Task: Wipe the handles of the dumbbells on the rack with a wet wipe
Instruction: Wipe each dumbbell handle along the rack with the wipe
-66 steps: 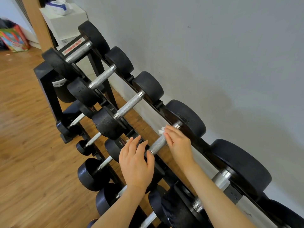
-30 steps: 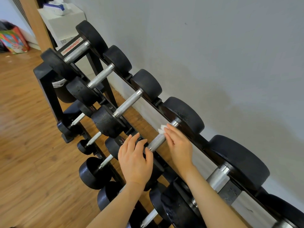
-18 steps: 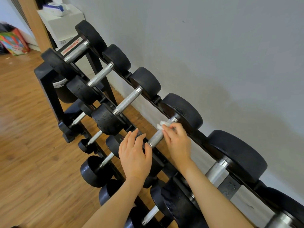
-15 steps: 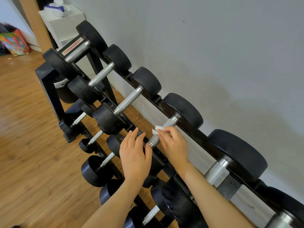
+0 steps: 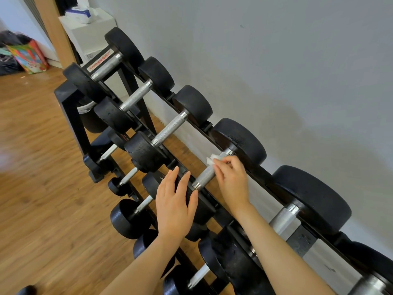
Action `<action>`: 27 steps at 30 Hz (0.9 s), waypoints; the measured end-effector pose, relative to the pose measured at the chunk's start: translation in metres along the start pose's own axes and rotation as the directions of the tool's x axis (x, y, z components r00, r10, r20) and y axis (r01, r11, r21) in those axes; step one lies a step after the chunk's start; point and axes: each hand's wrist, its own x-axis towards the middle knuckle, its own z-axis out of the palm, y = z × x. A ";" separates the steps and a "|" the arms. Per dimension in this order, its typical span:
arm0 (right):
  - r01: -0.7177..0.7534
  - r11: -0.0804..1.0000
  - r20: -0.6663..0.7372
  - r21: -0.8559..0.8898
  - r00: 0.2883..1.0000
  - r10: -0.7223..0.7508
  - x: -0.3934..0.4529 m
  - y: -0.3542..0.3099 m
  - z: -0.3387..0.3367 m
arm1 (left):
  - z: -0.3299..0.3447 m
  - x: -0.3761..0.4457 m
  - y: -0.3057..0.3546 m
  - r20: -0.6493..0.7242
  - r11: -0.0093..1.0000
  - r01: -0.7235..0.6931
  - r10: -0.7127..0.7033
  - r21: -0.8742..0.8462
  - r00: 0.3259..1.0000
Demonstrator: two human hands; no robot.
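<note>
A black rack runs along the wall with several black dumbbells on two tiers. My right hand pinches a small white wet wipe against the far end of the knurled steel handle of the fourth dumbbell on the top tier. My left hand rests with straight fingers on that dumbbell's near black head, most of which it hides. The handles further left are bare steel.
A grey wall stands close behind the rack. Wooden floor lies to the left. A white cabinet with a wipe packet on top stands at the far end, and a colourful bag sits beyond it.
My right hand slid the wipe down the handle toward me half a second ago, then back up to the far end. My left hand stayed on the near head.
</note>
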 end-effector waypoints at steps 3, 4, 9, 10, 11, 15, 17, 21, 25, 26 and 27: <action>0.034 0.999 0.064 0.006 0.997 -0.034 -0.002 -0.003 -0.001 | 0.000 0.000 0.000 -0.005 1.000 -0.006 0.007 0.015 1.000; 0.040 0.999 0.111 0.019 0.993 -0.042 -0.004 -0.003 0.002 | -0.001 0.000 0.000 -0.006 1.000 -0.009 0.009 0.018 1.000; -0.096 0.995 0.067 -0.001 0.993 0.096 0.009 0.004 -0.001 | -0.001 0.001 -0.001 -0.005 1.000 -0.012 0.012 0.020 1.000; -0.088 0.996 0.031 -0.002 0.996 0.088 0.008 0.003 -0.004 | -0.001 0.001 -0.001 -0.002 1.000 -0.012 0.012 0.020 1.000; -0.069 0.998 0.014 0.004 0.998 0.069 0.006 0.003 -0.005 | -0.001 0.001 0.000 -0.002 1.000 -0.013 0.013 0.023 1.000; -0.084 0.993 0.090 0.079 0.993 0.076 -0.012 -0.005 0.001 | 0.000 0.001 -0.001 -0.005 0.999 -0.017 0.018 0.027 1.000; -0.053 0.996 0.079 0.076 0.996 0.047 -0.013 -0.001 -0.001 | 0.000 0.001 -0.001 -0.011 0.999 -0.018 0.018 0.027 1.000; 0.027 0.999 0.000 -0.028 1.000 -0.027 -0.008 0.005 -0.007 | 0.001 0.001 -0.001 -0.010 0.999 -0.017 0.017 0.030 1.000; 0.096 0.995 0.071 -0.010 0.993 -0.095 -0.016 0.001 -0.001 | 0.001 0.001 -0.001 -0.013 0.999 -0.013 0.013 0.029 1.000; 0.103 0.995 0.070 -0.003 0.992 -0.103 -0.017 0.001 -0.001 | 0.001 0.001 -0.001 -0.013 1.000 -0.013 0.013 0.028 1.000; 0.087 0.996 0.051 0.008 0.995 -0.087 -0.016 0.002 -0.002 | 0.001 0.001 -0.001 -0.014 1.000 -0.013 0.013 0.027 1.000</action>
